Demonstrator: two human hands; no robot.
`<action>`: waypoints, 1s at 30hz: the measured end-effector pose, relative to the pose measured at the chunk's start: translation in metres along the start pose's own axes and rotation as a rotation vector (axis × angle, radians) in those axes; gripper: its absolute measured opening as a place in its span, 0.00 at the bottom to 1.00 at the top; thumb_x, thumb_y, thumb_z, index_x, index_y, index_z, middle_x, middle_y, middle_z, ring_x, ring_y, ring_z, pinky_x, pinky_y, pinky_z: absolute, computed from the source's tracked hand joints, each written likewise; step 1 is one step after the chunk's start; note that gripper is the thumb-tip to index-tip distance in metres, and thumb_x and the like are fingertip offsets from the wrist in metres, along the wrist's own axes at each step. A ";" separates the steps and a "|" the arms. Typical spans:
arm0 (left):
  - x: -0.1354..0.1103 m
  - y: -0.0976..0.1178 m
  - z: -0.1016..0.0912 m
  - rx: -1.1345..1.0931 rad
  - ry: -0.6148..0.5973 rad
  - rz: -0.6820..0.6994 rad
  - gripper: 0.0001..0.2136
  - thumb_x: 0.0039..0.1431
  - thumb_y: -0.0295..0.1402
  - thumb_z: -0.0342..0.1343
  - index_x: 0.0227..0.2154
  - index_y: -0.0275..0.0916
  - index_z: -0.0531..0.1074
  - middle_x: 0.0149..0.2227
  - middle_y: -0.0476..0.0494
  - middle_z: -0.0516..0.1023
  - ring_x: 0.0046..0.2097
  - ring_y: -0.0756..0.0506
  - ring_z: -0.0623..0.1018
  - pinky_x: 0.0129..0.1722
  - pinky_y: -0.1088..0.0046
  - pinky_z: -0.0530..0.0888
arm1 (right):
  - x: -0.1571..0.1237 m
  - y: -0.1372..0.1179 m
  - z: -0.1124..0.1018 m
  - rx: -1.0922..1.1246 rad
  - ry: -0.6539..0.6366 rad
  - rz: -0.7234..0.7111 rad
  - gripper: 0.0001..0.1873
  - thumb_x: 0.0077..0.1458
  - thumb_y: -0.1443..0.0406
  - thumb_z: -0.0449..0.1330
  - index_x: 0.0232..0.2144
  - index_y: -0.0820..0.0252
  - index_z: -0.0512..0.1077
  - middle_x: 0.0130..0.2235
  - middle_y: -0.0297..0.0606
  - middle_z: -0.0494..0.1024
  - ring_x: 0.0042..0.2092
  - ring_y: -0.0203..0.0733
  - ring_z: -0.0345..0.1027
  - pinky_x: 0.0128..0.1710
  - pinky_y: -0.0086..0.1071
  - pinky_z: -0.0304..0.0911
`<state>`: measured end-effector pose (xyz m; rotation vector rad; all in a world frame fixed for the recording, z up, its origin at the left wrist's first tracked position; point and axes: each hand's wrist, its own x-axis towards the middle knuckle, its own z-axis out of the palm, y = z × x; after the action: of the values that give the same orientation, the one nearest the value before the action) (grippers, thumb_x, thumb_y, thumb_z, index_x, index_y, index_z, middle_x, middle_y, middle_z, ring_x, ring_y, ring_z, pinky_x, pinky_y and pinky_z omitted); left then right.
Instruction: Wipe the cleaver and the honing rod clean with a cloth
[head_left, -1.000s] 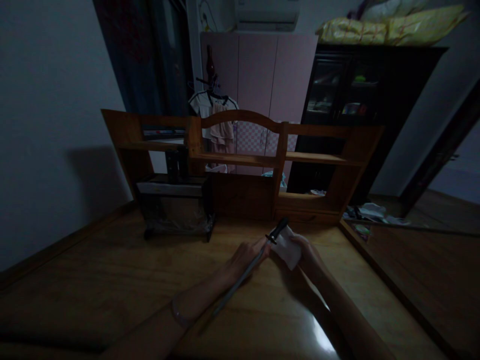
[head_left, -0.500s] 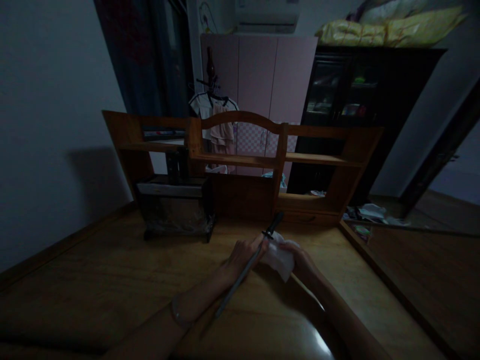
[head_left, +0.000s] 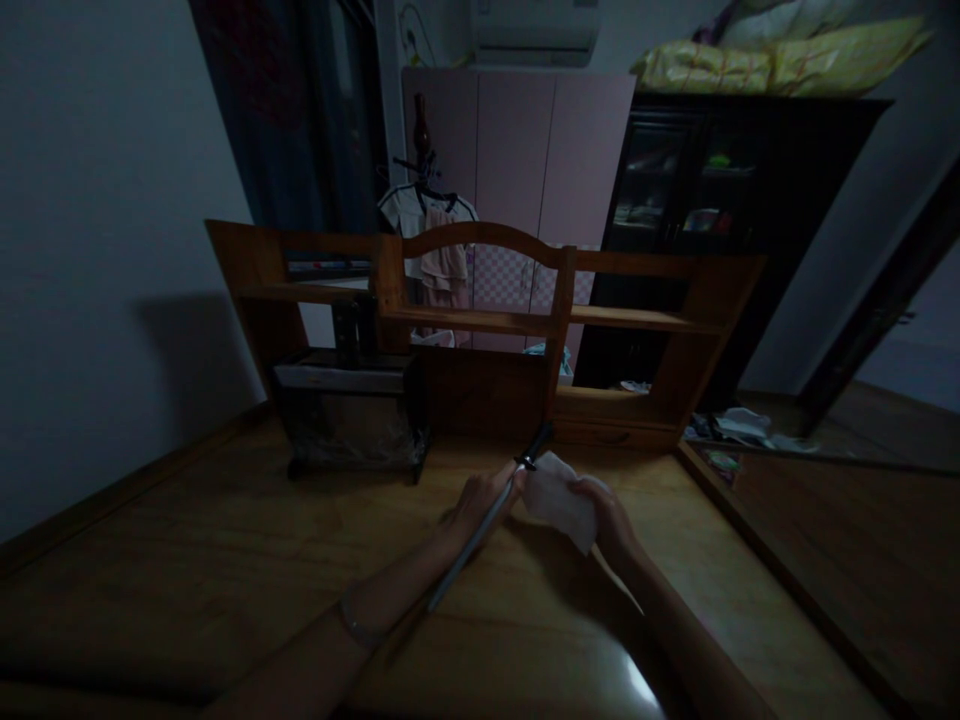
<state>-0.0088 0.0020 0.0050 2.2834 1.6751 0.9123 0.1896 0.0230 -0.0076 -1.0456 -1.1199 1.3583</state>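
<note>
In the head view, my left hand (head_left: 480, 497) is closed round a small sword (head_left: 472, 543), near its dark guard. The black handle points up and away, and the slim grey blade slopes down to the left over my forearm. A white tissue (head_left: 559, 500), thin and creased, is pinched in my right hand (head_left: 609, 515). Its left edge reaches the fingers of my left hand just below the guard. Whether the tissue touches the blade I cannot tell. Both hands are above the wooden surface (head_left: 315, 580).
A wooden shelf unit (head_left: 480, 320) stands along the far edge. At its left is a dark, plastic-wrapped appliance-like box (head_left: 349, 425). A raised wooden rim (head_left: 780, 560) runs down the right side, and a wall (head_left: 112, 250) borders the left.
My right hand has shifted slightly right with the tissue, which is now spread flatter. The sword has moved slightly left, along with my left hand.
</note>
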 end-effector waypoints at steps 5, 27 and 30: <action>0.000 -0.003 0.001 0.029 0.002 0.021 0.17 0.67 0.41 0.34 0.40 0.43 0.68 0.30 0.48 0.75 0.31 0.48 0.76 0.28 0.77 0.61 | 0.009 -0.008 -0.011 -0.076 0.152 -0.133 0.09 0.45 0.59 0.57 0.26 0.58 0.73 0.28 0.33 0.76 0.32 0.43 0.66 0.31 0.30 0.58; -0.004 -0.006 0.014 0.253 -0.069 0.163 0.16 0.67 0.39 0.37 0.47 0.41 0.67 0.34 0.43 0.78 0.33 0.46 0.77 0.30 0.76 0.64 | -0.014 -0.014 0.003 -0.517 -0.272 -0.468 0.17 0.60 0.57 0.49 0.39 0.55 0.76 0.37 0.36 0.78 0.38 0.47 0.68 0.38 0.31 0.58; -0.005 -0.005 0.012 0.250 -0.067 0.197 0.17 0.67 0.39 0.36 0.46 0.42 0.68 0.34 0.43 0.78 0.33 0.46 0.77 0.31 0.75 0.65 | -0.013 -0.014 0.000 -0.564 -0.269 -0.502 0.17 0.60 0.57 0.49 0.33 0.57 0.75 0.31 0.34 0.77 0.32 0.44 0.66 0.33 0.29 0.56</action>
<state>-0.0067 0.0023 -0.0088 2.6497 1.6404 0.6847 0.1929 0.0105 0.0063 -0.8857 -1.8916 0.8052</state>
